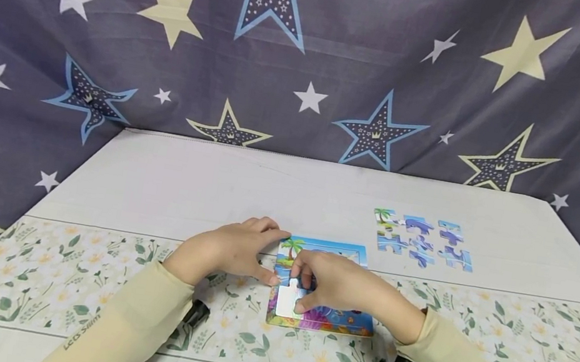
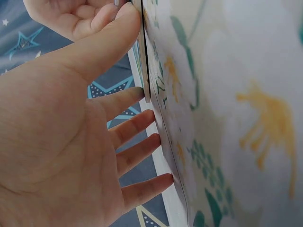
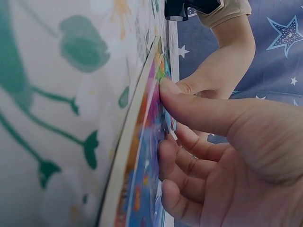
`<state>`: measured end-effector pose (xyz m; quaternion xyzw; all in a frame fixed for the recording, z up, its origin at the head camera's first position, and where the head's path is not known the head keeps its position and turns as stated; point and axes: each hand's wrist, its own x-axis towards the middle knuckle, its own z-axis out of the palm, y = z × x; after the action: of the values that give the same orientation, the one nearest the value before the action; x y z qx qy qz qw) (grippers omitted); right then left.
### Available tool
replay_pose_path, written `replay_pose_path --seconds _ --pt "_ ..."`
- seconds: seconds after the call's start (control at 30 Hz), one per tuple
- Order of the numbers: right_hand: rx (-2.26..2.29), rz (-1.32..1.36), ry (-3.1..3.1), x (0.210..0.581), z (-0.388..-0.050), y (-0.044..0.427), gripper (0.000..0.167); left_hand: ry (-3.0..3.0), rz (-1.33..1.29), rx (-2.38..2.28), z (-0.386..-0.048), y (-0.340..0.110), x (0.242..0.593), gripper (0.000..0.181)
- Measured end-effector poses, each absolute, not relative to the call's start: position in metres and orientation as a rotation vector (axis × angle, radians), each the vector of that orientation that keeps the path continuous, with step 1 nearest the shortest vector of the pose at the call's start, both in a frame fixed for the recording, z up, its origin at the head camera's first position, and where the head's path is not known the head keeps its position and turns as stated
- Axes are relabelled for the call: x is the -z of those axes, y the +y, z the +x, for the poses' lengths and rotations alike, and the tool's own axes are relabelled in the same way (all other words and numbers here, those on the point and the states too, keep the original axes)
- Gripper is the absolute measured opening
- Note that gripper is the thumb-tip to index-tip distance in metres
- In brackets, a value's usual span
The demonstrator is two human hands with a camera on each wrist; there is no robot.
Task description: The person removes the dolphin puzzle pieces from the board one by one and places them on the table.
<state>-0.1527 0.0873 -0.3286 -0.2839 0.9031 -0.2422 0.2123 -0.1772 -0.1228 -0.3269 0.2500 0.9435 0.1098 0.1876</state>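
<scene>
A colourful puzzle board (image 1: pixel 321 324) with a sea picture lies flat on the table. On its lower left shows a glare-whitened puzzle piece (image 1: pixel 286 302) with a tab on top. My right hand (image 1: pixel 339 284) pinches this piece between thumb and curled fingers; in the right wrist view the thumb (image 3: pixel 194 106) is low over the board. My left hand (image 1: pixel 236 248) is at the board's left side, its thumb and index fingertips at the edge. In the left wrist view its fingers (image 2: pixel 135 153) reach out spread and fairly straight.
Several loose puzzle pieces (image 1: pixel 452 235) lie in two rows on the white tabletop (image 1: pixel 198 185), behind and right of the board. A floral cloth strip (image 1: pixel 98 277) runs under the board. A dark star-patterned curtain (image 1: pixel 308 64) hangs behind the table.
</scene>
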Motion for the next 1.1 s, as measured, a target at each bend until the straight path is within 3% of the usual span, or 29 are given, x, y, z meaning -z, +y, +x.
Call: replay_pose_path --seconds 1.1 --pt "0.814 -0.937 2.382 0.323 -0.1551 0.0943 0.024 2.667 0.709 -0.299 -0.1767 -0.1231 0.3282 0.085"
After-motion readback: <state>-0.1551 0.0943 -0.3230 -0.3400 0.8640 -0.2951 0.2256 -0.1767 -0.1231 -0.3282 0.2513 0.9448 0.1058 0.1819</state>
